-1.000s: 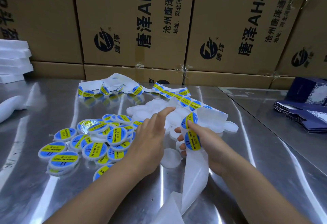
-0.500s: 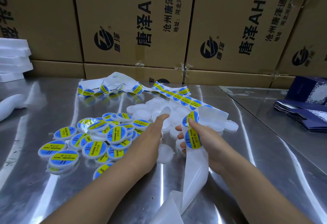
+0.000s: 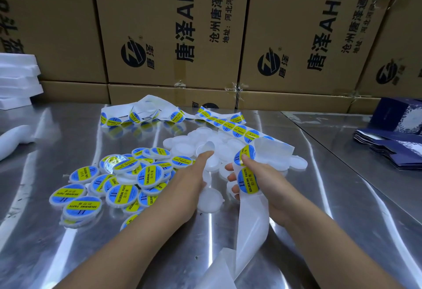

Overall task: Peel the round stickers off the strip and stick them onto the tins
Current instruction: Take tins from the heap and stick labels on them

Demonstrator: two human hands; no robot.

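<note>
- Right hand (image 3: 262, 186) pinches the glossy white paper backing strip (image 3: 251, 220): thumb pressed on top, fingers (image 3: 233, 177) curled beneath, with a round blue-and-yellow sticker (image 3: 247, 181) lying flat on the strip below the thumb
- Left hand (image 3: 189, 183) grips a translucent white round plastic tin (image 3: 206, 147), tilted, between fingertips and thumb, just beside the strip
- The strip's bare tail curls limply toward the viewer over the brushed steel table (image 3: 68, 254); its sticker-bearing end snakes away behind
- Plain white tins (image 3: 226, 150), smooth and matt, lie heaped under both hands
- Labelled tins (image 3: 127, 174), flat discs, overlap to the left
- Brown cardboard boxes (image 3: 171, 26) wall the back; white foam slabs (image 3: 16, 78) lie far left, dark blue folded cartons (image 3: 392, 149) far right
</note>
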